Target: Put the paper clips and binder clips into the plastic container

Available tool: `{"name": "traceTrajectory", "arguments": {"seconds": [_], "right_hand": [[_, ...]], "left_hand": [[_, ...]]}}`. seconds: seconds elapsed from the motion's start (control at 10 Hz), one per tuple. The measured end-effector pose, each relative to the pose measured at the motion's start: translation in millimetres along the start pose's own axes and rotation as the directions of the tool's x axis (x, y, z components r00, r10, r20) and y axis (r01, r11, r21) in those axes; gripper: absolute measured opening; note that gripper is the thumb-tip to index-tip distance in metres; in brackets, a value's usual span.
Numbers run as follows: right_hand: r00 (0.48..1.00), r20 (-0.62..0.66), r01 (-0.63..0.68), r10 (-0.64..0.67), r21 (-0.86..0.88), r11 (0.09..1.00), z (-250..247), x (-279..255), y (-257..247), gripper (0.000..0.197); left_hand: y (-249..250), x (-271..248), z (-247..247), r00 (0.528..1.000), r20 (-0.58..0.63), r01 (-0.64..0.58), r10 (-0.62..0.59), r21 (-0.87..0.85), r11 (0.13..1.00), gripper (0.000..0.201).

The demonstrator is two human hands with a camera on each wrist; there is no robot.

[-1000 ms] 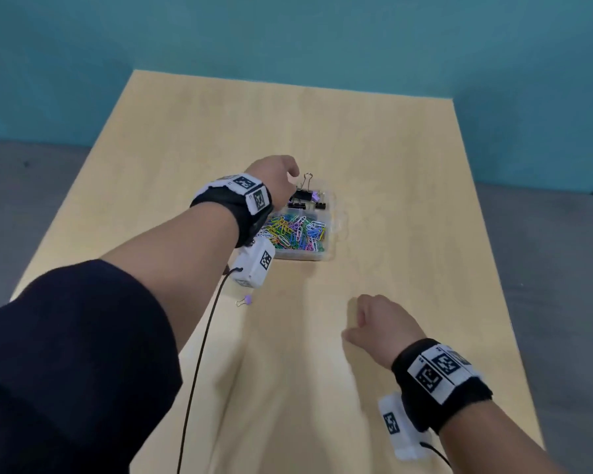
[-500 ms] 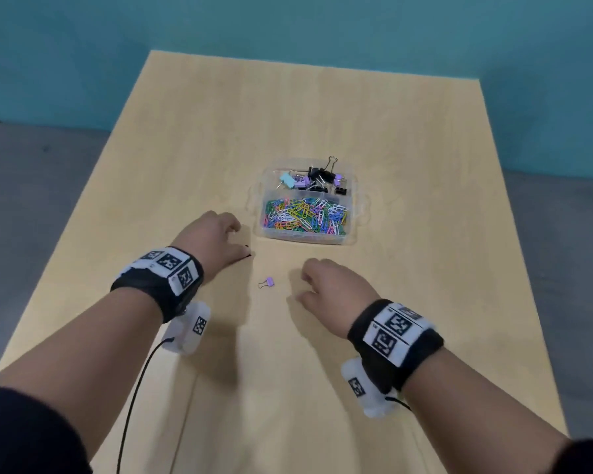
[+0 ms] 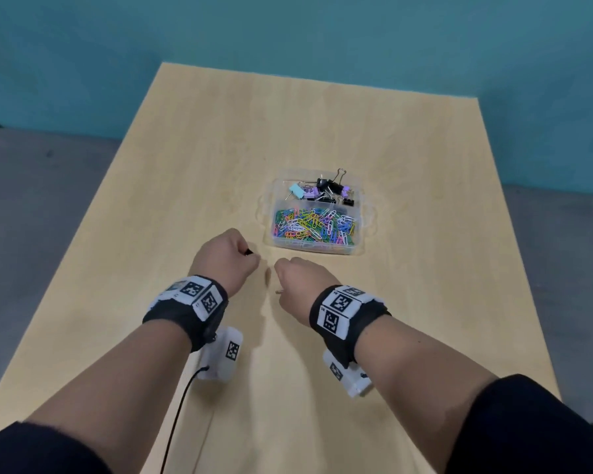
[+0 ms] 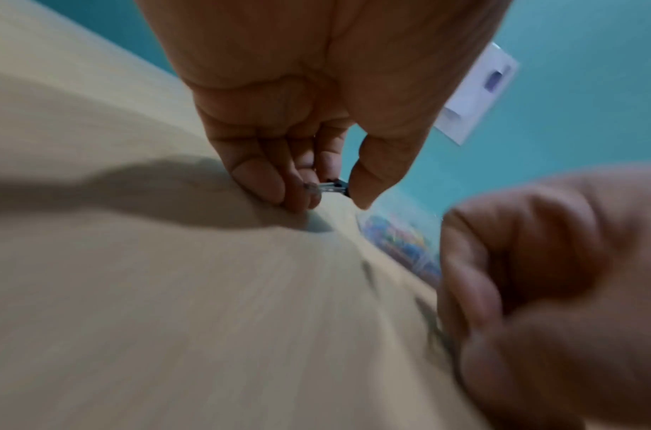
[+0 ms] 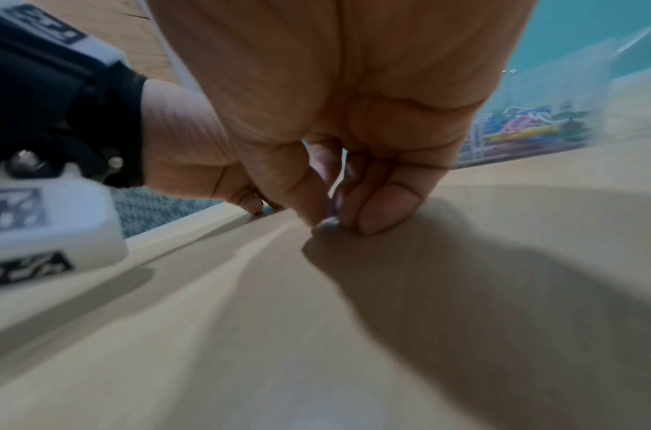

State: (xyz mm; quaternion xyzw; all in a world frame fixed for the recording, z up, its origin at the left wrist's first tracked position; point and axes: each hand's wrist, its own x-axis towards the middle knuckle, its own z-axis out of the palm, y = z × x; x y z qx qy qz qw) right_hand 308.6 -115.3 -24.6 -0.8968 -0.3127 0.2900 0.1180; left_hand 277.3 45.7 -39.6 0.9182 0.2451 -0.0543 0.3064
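A clear plastic container (image 3: 363,213) sits mid-table, with binder clips in its far compartment and coloured paper clips (image 3: 314,224) in the near one. Just in front of it, my left hand (image 3: 250,256) pinches a small black binder clip (image 3: 249,252) between thumb and fingers; the left wrist view shows the black binder clip (image 4: 333,186) just above the wood. Close to the right, my right hand (image 3: 288,271) is curled down on the table. Its fingertips (image 5: 375,215) pinch a small purple binder clip (image 5: 331,208), mostly hidden, with a wire handle (image 3: 278,291) poking out.
The light wooden table (image 3: 425,302) has its left and right edges near my forearms, with grey floor beyond. A teal wall stands behind the far edge. A black cable (image 3: 182,405) trails from my left wrist camera.
My left hand came back from the container to the table and now holds a black clip. My right hand moved forward and left onto the purple clip, which it now covers.
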Motion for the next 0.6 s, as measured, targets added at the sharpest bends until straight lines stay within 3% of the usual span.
{"name": "traceTrajectory", "arguments": {"seconds": [0.1,0.2,0.3,0.4,0.5,0.6], "right_hand": [[0.998,-0.054,-0.025,0.037,0.212,0.977,-21,-9,15,0.013],[0.918,-0.217,-0.073,0.333,0.732,0.677,-67,-6,39,0.015],[0.84,-0.167,-0.107,0.516,0.882,0.46,-109,8,63,0.014],[0.833,-0.106,-0.2,0.544,0.858,0.474,-124,23,73,0.016],[0.858,-0.144,-0.21,0.493,0.777,0.593,-129,34,73,0.003],[0.845,-0.253,-0.214,0.472,0.649,0.73,-123,27,78,0.034]], "left_hand": [[9,13,-17,0.996,-0.047,0.066,-0.073,-0.139,0.988,0.014],[31,38,-33,0.997,-0.073,-0.012,-0.001,-0.179,0.984,0.013],[62,62,-40,0.993,-0.071,-0.104,0.093,-0.165,0.981,0.017],[91,78,-36,0.986,-0.024,-0.168,0.167,-0.12,0.978,0.02],[107,84,-31,0.976,0.054,-0.206,0.213,-0.105,0.973,0.043],[90,76,-30,0.985,0.028,-0.165,0.171,-0.138,0.977,0.059]]}}
